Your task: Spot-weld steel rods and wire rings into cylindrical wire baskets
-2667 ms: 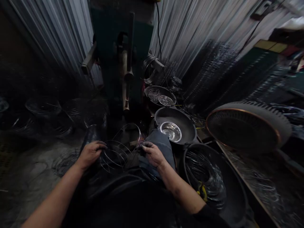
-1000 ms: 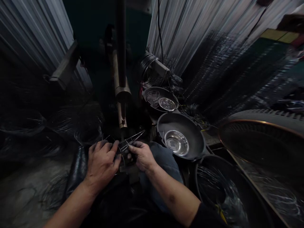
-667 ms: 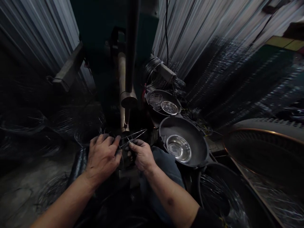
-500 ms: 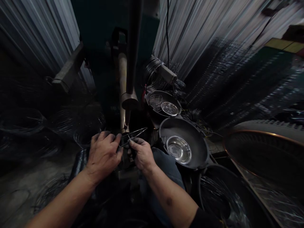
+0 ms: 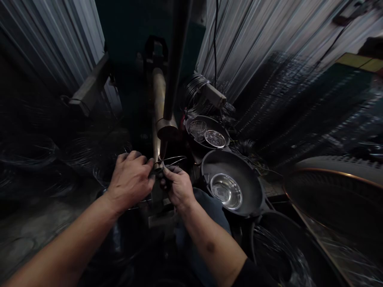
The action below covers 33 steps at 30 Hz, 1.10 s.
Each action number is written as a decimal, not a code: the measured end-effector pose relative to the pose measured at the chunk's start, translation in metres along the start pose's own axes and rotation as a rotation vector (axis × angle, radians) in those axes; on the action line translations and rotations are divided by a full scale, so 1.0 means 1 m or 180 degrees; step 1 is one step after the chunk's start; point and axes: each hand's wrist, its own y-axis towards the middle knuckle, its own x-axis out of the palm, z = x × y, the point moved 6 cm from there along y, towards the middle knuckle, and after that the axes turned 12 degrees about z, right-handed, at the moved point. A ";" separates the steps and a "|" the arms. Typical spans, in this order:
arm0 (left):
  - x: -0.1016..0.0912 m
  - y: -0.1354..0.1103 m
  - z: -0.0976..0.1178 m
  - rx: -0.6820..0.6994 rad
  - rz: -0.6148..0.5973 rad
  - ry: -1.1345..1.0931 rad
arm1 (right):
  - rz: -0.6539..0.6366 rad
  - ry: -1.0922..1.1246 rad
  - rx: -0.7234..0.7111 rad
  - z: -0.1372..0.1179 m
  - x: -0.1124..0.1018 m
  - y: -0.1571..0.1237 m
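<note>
A thin bent wire frame [image 5: 176, 160] lies across the tips of the machine's two electrode-like arms. My right hand [image 5: 179, 186] pinches it between thumb and blackened fingers just right of the tip. On the other side my left hand [image 5: 130, 177] is closed, back upward, its fingertips at the left end of the wire; its exact grip is partly hidden. The brass-coloured lower arm [image 5: 159, 89] runs toward me from the dark green machine [image 5: 125, 24]. Above it a dark rod [image 5: 176, 59] ends in a metal cylinder [image 5: 168, 128] with a narrow tip [image 5: 163, 149].
To the right stand a dark pan [image 5: 251, 185] with a shiny steel bowl [image 5: 226, 191], a farther pan [image 5: 191, 135] with round wire grids and a dish of small pieces [image 5: 214, 138], and a nearer pan [image 5: 269, 217] with wire coils. A copper-edged round fan guard [image 5: 335, 172] stands far right.
Both hands have moved the wire frame slightly forward, up to the arm tips. The wire's loop now sits closer beneath the cylinder. The view has shifted a little.
</note>
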 end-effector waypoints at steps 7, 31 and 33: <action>0.004 0.009 -0.007 -0.0020 -0.0343 -0.0056 | -0.0067 -0.0084 0.0043 -0.002 0.004 0.003; 0.011 0.018 -0.024 -0.0289 -0.0328 0.0141 | -0.0902 -0.1524 -0.0451 0.055 -0.006 -0.038; 0.009 0.016 -0.023 -0.0337 -0.0260 0.0140 | -0.0793 -0.1469 -0.0427 0.058 -0.009 -0.037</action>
